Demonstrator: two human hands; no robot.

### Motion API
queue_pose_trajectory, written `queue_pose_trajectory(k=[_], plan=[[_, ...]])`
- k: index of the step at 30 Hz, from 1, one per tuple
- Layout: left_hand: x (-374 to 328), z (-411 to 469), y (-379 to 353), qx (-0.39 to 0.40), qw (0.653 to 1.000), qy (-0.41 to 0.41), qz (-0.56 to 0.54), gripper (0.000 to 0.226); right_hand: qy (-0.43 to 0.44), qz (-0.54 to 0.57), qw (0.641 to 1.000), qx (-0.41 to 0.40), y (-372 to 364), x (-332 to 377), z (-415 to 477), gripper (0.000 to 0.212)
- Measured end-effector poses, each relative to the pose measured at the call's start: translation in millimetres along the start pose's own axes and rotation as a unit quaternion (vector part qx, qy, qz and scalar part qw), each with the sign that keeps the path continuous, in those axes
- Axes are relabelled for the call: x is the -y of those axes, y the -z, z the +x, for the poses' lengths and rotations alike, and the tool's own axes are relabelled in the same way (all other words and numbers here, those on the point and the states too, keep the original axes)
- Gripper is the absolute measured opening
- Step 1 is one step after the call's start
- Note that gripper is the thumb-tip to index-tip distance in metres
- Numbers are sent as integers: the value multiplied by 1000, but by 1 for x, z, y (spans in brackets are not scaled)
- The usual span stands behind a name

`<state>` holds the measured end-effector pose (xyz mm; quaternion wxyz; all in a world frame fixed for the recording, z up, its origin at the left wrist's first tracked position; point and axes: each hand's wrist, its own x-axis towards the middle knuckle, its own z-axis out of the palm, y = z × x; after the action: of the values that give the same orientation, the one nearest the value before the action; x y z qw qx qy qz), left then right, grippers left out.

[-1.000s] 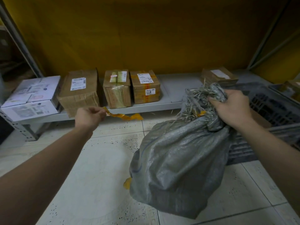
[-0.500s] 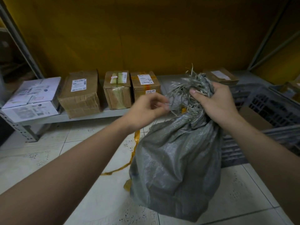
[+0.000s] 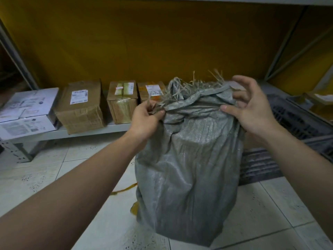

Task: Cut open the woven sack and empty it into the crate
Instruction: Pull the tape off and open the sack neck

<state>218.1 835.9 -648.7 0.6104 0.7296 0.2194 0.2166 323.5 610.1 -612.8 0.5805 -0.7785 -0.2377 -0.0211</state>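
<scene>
Pinching sack (image 3: 189, 177) rim, left hand (image 3: 146, 120), right hand (image 3: 252, 109), contents hidden, crate (image 3: 297, 120) half-hidden

A sack (image 3: 189, 168) stands on the floor (image 3: 54, 186), left hand (image 3: 146, 120) and right hand (image 3: 252, 110) at either side of its mouth. Crate (image 3: 297, 123) behind right; boxes (image 3: 81, 105) on a shelf (image 3: 86, 131) behind left; tape (image 3: 124, 189) beside its left.

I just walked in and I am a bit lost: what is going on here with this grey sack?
A person holds the woven sack upright on the tiled floor by its frayed mouth: the left hand pinches the left edge, the right hand the right edge. The mouth looks open, but nothing is emptied yet. The dark crate lies just behind it, on the right.
</scene>
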Motion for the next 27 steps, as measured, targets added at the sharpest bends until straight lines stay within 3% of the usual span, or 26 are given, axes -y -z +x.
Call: queue_pose_trajectory(k=[3, 6, 9, 11, 15, 18, 21, 23, 25, 27], plan=[[-1, 1, -3, -5, 1000, 18, -5, 6, 20, 10, 999, -37, 4, -3, 1, 59], [-3, -1, -7, -17, 999, -27, 42, 24, 31, -3, 996, -80, 6, -9, 4, 39], [-6, -5, -4, 37, 994, -79, 58, 46, 28, -24, 995, -97, 13, -9, 7, 38], [-8, -5, 3, 69, 988, -110, 84, 50, 34, -28, 995, -94, 20, -8, 7, 40], [-14, 8, 21, -46, 990, -110, 73, 23, 29, -25, 994, -104, 33, -12, 6, 42], [-14, 14, 27, -77, 991, -97, 57, 13, 36, -25, 994, -101, 33, -13, 6, 48], [-16, 16, 25, -107, 989, -97, 14, 21, 58, -28, 994, -85, 29, -7, 4, 50], [-23, 10, 25, -98, 988, -117, 21, 47, 62, -10, 994, -89, 29, -5, 4, 50], [-27, 3, 24, -84, 960, -201, 174, 83, 60, -12, 994, -87, 28, -5, 4, 50], [-31, -7, 20, -16, 872, -309, 380, 100, 69, -20, 994, -87, 28, -6, 3, 47]])
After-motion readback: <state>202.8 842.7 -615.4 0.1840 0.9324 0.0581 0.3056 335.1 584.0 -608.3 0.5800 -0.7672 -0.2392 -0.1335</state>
